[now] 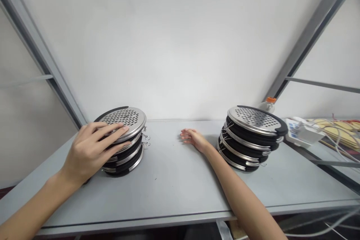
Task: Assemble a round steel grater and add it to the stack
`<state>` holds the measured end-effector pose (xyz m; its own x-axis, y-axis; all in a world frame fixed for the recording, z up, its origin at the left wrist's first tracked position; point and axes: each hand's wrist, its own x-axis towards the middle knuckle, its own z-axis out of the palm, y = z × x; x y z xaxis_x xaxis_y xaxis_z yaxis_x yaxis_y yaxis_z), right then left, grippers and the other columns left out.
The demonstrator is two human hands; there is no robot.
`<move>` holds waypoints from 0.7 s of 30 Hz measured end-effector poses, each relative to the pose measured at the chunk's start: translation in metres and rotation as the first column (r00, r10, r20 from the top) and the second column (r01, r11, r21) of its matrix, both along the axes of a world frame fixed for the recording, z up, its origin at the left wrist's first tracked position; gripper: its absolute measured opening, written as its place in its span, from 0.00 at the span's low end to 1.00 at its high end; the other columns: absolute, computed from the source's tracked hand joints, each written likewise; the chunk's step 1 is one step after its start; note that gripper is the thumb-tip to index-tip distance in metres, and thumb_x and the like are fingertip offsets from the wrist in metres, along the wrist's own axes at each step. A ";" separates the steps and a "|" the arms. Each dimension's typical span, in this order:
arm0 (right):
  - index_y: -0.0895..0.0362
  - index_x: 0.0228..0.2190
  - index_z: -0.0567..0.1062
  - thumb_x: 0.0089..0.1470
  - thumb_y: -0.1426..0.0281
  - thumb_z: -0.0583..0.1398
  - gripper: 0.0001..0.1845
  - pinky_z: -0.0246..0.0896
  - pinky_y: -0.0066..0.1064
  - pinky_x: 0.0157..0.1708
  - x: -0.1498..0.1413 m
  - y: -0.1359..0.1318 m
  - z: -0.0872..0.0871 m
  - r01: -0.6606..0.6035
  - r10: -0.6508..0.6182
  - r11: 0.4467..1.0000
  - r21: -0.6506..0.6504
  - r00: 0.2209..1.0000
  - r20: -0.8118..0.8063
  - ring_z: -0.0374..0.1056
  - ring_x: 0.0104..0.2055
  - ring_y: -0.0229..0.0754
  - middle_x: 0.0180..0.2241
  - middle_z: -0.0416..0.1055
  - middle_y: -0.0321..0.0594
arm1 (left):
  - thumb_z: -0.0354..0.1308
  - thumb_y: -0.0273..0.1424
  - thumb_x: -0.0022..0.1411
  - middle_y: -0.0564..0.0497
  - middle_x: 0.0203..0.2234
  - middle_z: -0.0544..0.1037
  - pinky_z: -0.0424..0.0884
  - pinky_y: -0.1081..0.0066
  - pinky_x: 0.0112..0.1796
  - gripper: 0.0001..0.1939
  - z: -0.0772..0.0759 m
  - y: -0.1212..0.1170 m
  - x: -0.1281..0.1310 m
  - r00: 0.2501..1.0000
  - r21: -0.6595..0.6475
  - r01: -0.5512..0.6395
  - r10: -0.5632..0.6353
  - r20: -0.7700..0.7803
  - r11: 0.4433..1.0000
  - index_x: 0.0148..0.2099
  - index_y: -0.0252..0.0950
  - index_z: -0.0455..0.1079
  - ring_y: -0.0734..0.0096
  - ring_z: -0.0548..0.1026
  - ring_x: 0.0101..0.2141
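Two stacks of round items with perforated metal tops and black rims, which look like round graters, stand on the grey table. My left hand (pixel 88 152) rests at the near left side of the left stack (pixel 135 120). Its fingers stretch over the top disc, and the lowest digit lies along the stack's side. Between the stacks, my right hand (pixel 194 139) hovers at or just above the table, fingers apart and holding nothing. The right stack (pixel 253 120) leans slightly and stands beside my right forearm. Small wire hooks or clips stick out from the sides of both stacks.
The grey table (pixel 168 195) backs onto a white wall, with slanting metal frame posts (pixel 306 41) at both sides. Behind the right stack stands a clear bottle with an orange cap (pixel 271 100). Farther right lie a white plastic box (pixel 305 135), cables and yellow pieces (pixel 341 135).
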<state>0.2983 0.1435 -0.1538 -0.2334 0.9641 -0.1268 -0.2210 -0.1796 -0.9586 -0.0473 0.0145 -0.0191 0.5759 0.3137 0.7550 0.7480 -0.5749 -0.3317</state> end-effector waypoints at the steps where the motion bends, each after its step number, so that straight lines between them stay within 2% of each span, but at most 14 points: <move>1: 0.61 0.33 0.74 0.56 0.68 0.57 0.09 0.69 0.26 0.27 0.000 0.000 0.001 -0.001 0.001 1.000 -0.001 1.000 0.002 0.71 0.29 0.36 0.31 0.75 0.44 | 0.61 0.30 0.59 0.53 0.45 0.77 0.67 0.59 0.38 0.12 0.000 0.001 0.000 1.000 0.017 0.013 -0.013 -0.027 1.000 0.45 0.48 0.73 0.57 0.75 0.41; 5: 0.60 0.33 0.74 0.56 0.68 0.57 0.09 0.69 0.27 0.27 -0.001 -0.003 0.004 0.002 -0.002 1.000 -0.004 1.000 0.009 0.71 0.29 0.37 0.32 0.75 0.45 | 0.63 0.25 0.56 0.56 0.42 0.79 0.66 0.60 0.37 0.14 -0.004 0.004 -0.003 0.991 0.127 0.082 -0.068 -0.112 0.988 0.42 0.49 0.73 0.58 0.76 0.40; 9: 0.60 0.33 0.74 0.56 0.68 0.57 0.08 0.69 0.26 0.27 -0.002 -0.004 0.006 0.008 -0.008 1.000 -0.003 1.000 0.016 0.71 0.28 0.36 0.32 0.75 0.45 | 0.68 0.30 0.49 0.51 0.36 0.80 0.67 0.61 0.34 0.22 -0.011 0.007 -0.004 0.999 0.239 0.002 -0.013 0.043 0.971 0.48 0.46 0.72 0.57 0.74 0.35; 12: 0.60 0.33 0.74 0.56 0.68 0.57 0.08 0.68 0.26 0.26 -0.003 -0.004 0.006 0.008 -0.008 1.000 -0.004 1.000 0.023 0.70 0.28 0.36 0.32 0.75 0.44 | 0.69 0.32 0.47 0.51 0.34 0.80 0.67 0.60 0.34 0.26 -0.014 0.008 -0.003 0.993 0.240 -0.051 0.024 0.115 0.969 0.50 0.45 0.71 0.57 0.72 0.33; 21: 0.60 0.33 0.74 0.56 0.69 0.57 0.08 0.68 0.26 0.26 -0.004 -0.004 0.006 0.016 -0.015 1.000 -0.004 0.999 0.037 0.71 0.28 0.36 0.32 0.75 0.45 | 0.67 0.31 0.49 0.52 0.34 0.79 0.66 0.55 0.42 0.22 -0.020 0.009 0.000 0.977 0.197 -0.120 0.080 0.197 0.973 0.48 0.47 0.72 0.54 0.73 0.40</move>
